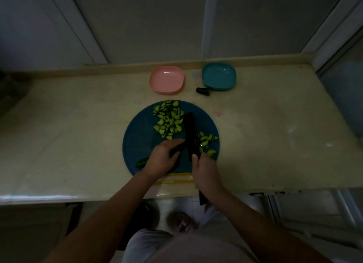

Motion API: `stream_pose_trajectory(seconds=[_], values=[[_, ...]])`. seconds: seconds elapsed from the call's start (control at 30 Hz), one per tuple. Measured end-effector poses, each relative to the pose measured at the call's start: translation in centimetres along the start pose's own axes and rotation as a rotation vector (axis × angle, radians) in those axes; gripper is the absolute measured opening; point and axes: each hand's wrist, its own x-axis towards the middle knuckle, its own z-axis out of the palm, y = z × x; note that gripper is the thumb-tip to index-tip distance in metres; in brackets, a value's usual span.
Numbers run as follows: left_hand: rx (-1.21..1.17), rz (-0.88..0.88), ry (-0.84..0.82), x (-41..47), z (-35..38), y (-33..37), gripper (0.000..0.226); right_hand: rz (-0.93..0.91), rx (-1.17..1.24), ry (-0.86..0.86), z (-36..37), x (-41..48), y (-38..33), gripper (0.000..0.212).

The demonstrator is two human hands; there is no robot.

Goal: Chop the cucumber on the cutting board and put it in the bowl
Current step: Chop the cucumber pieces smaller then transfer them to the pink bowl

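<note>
A round blue cutting board [137, 141] lies on the counter. A pile of chopped cucumber pieces [169, 119] covers its far part, and a smaller heap [207, 143] lies at its right. My right hand [206, 172] grips the handle of a black knife [190, 133], whose blade stands on the board. My left hand [163, 157] holds a dark uncut cucumber piece [177, 149] against the blade. A green cucumber end [142, 162] lies at the board's near left. A pink bowl [167, 80] and a teal bowl [219, 76] stand behind the board.
A dark cucumber tip [203, 90] lies on the counter in front of the teal bowl. A yellow strip [176, 179] sits at the counter's front edge under the board. The beige counter [68, 125] extends left and right, with a wall behind.
</note>
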Motion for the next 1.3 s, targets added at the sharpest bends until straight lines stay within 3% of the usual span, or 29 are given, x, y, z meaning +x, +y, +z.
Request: stream_pose_trajectory(seconds=[0.07,0.17,0.3,0.37,0.53,0.67,1.0,1.3], values=[[-0.012,-0.030,0.003,-0.1,-0.6,0.0,0.044,-0.086,-0.054,0.023,-1.3,0.7,-0.2,0.034],[0.012,-0.047,0.200,-0.1,-2.0,0.4,0.050,-0.267,-0.171,0.059,-4.2,2.6,-1.2,0.035],[0.096,-0.050,0.366,0.5,-3.3,1.9,0.066,-0.445,-0.529,0.021,-8.0,5.7,-2.9,0.032],[0.167,-0.014,0.337,1.0,-3.6,2.6,0.075,-0.528,-0.691,-0.014,-9.2,6.8,-3.8,0.034],[0.440,0.049,0.086,2.6,-3.2,4.0,0.094,-0.676,-0.945,-0.118,-9.9,8.3,-5.2,0.033],[0.535,0.053,-0.017,3.7,-2.3,3.8,0.097,-0.739,-0.984,-0.134,-9.4,8.5,-5.9,0.030],[0.591,-0.028,-0.017,5.2,-3.7,0.1,0.091,-0.832,-0.934,-0.027,-11.3,9.6,-5.3,0.035],[0.603,-0.120,-0.093,5.5,-4.3,-2.9,0.100,-0.677,-0.711,-0.094,-14.7,9.9,-1.3,0.038]])
